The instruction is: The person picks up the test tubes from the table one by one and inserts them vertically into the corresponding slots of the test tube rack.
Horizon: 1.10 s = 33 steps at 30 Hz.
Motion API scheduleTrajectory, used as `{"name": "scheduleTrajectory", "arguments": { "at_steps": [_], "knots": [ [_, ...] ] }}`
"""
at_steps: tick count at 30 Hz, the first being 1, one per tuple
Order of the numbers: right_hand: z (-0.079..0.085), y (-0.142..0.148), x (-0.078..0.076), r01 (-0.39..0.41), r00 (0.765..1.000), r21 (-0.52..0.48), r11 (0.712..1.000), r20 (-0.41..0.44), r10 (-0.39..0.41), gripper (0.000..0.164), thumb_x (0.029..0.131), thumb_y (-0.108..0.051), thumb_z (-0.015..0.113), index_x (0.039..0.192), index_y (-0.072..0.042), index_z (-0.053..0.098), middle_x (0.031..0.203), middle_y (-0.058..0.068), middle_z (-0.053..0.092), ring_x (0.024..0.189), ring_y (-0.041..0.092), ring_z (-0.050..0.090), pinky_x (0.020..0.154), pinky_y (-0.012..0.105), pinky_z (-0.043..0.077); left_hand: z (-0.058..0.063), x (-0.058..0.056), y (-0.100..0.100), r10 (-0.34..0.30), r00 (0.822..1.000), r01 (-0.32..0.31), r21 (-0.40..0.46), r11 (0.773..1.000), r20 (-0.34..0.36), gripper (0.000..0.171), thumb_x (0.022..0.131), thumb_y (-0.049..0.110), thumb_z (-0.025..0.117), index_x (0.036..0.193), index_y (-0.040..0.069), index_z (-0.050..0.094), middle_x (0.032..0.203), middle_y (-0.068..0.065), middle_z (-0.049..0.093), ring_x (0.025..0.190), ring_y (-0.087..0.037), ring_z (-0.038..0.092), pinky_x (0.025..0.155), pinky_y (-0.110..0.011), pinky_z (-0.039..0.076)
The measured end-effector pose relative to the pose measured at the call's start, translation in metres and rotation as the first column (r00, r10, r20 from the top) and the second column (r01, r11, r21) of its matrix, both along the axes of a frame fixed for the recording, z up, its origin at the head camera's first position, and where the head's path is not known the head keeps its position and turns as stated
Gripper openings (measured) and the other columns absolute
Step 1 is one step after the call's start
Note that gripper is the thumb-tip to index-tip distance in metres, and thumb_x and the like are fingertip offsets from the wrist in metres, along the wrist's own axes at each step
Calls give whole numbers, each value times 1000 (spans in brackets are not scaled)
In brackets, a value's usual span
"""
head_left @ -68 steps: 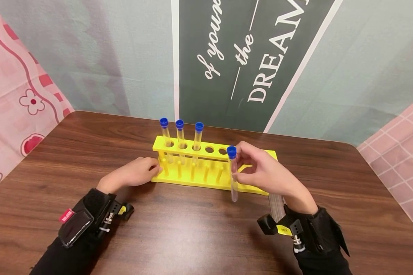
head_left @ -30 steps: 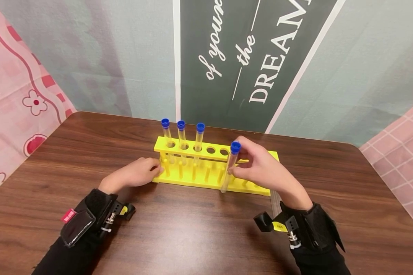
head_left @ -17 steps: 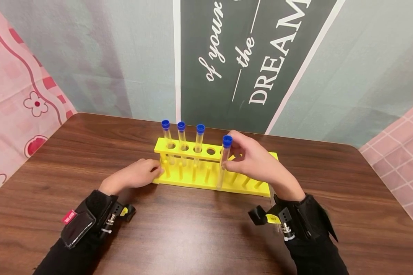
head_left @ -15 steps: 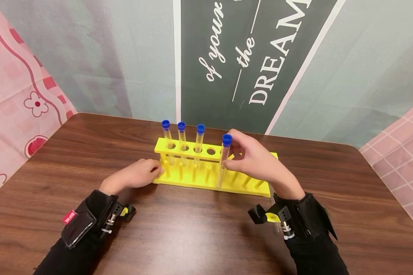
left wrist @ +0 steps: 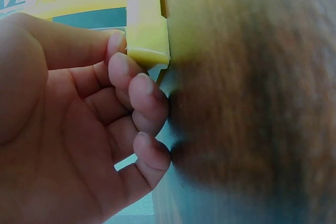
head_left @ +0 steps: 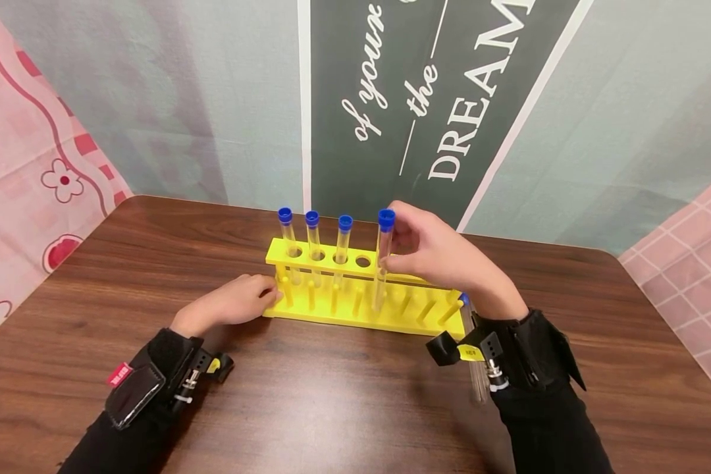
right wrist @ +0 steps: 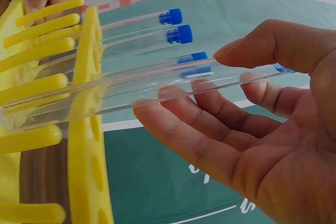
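Note:
My right hand (head_left: 450, 257) holds a clear, blue-capped test tube (head_left: 382, 247) between thumb and fingers. The tube is nearly upright, in front of the yellow test tube rack (head_left: 343, 315). In the right wrist view the held tube (right wrist: 121, 90) crosses the rack's holed top plate (right wrist: 84, 145); it appears to pass outside the holes. My left hand (head_left: 234, 301) grips the rack's left end; its thumb and index finger pinch the base corner (left wrist: 149, 51) in the left wrist view. Three capped tubes stand in the leftmost holes, among them this one (head_left: 342, 240).
To the right of the rack, partly hidden by my right wrist, clear tubes (head_left: 478, 378) lie on the brown wooden table (head_left: 308, 395); one blue cap (head_left: 464, 299) shows. Upright pegs line the rack's base. A printed cloth backdrop (head_left: 255, 99) hangs behind the table.
My right hand has carried the tube leftward along the rack's front, then raised it. The tube tilted for a moment and is nearly upright again. My left hand has stayed on the rack.

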State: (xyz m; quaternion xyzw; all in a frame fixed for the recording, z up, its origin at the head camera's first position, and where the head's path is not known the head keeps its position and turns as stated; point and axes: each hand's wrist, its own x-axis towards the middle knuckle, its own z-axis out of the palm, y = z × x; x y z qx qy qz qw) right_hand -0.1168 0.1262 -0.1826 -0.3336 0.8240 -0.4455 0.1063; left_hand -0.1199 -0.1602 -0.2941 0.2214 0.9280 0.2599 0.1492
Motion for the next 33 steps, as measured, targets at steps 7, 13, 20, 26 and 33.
{"name": "scheduleTrajectory", "arguments": {
  "at_steps": [7, 13, 20, 26, 33],
  "knots": [
    [11, -2, -6, 2, 1000, 27, 1000, 25, -3, 23, 79, 7, 60, 91, -2, 43, 76, 16, 59, 67, 34, 58, 51, 32, 43, -3, -2, 0, 5, 1000, -5, -1, 1000, 11, 25, 95, 13, 45, 72, 7, 50, 60, -1, 39, 51, -13, 37, 53, -27, 33],
    [21, -3, -9, 3, 1000, 29, 1000, 3, -3, 20, 79, 6, 59, 90, -1, 44, 76, 15, 60, 71, 28, 61, 64, 33, 46, -3, -2, 0, 3, 1000, -3, -4, 1000, 15, 25, 95, 13, 45, 72, 6, 50, 60, -2, 39, 51, -14, 37, 53, -27, 33],
    [31, -5, -12, 6, 1000, 13, 1000, 0, -6, 20, 80, 6, 60, 91, 0, 44, 76, 17, 61, 72, 31, 62, 70, 36, 50, -1, -1, 0, 2, 1000, -2, 3, 1000, 17, 26, 96, 13, 44, 72, 7, 50, 60, -1, 39, 51, -14, 37, 53, -27, 33],
    [35, -6, -15, 9, 999, -44, 999, 47, -7, 19, 81, 8, 58, 92, 2, 44, 78, 22, 60, 73, 32, 62, 71, 39, 51, 0, -1, 0, -7, 1000, 7, 4, 1000, 11, 26, 96, 12, 43, 72, 7, 50, 60, -2, 38, 52, -14, 36, 53, -27, 32],
    [37, -7, -21, 54, 997, -60, 997, 52, -51, 19, 80, 9, 57, 93, 1, 45, 80, 22, 59, 76, 34, 61, 72, 38, 50, -1, -1, 0, 10, 1000, -10, -2, 1000, 28, 24, 96, 13, 43, 74, 6, 52, 61, -2, 40, 52, -14, 37, 53, -27, 33]
  ]
}}
